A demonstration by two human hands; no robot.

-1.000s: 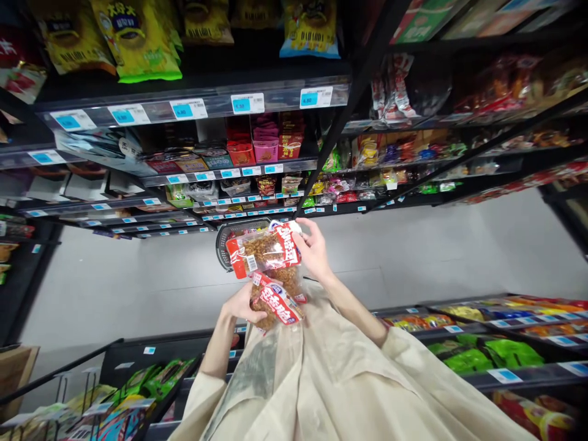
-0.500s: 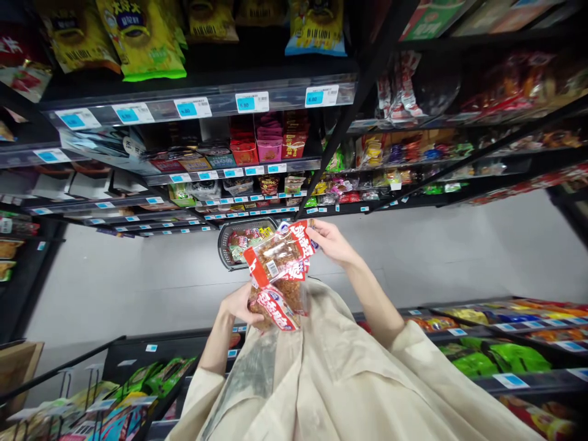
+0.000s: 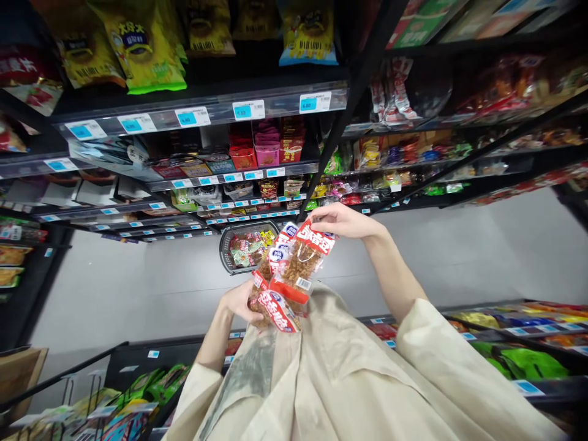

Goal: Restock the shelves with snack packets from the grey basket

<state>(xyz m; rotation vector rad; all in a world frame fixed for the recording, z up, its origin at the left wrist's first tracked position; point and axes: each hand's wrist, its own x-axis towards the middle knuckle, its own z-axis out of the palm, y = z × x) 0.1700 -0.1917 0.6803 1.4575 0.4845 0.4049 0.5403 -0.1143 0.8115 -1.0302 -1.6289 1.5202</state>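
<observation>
My left hand [image 3: 241,304] is closed around several red-and-white snack packets [image 3: 274,309] with clear windows showing brown, crumbly contents. These are fanned out in front of my body, some overlapping. Between the fingertips of my right hand [image 3: 342,220], the top edge of another snack packet [image 3: 302,260] of the same kind is pinched. It hangs tilted, a barcode near its lower red end, and covers part of the packets behind it. Beyond my hands, a dark shopping basket [image 3: 225,250] sits on the floor with several colourful packets inside.
Black shelves [image 3: 202,104] with blue-and-white price tags and bagged snacks rise ahead of me. Yellow snack bags [image 3: 142,46] fill the upper shelf. Low racks with green bags [image 3: 533,362] stand close behind on both sides. Grey floor [image 3: 184,269] runs between them.
My right hand has lifted slightly and swung its packet from a slant over the others to a more upright hang on the right. More of the packets in my left hand show.
</observation>
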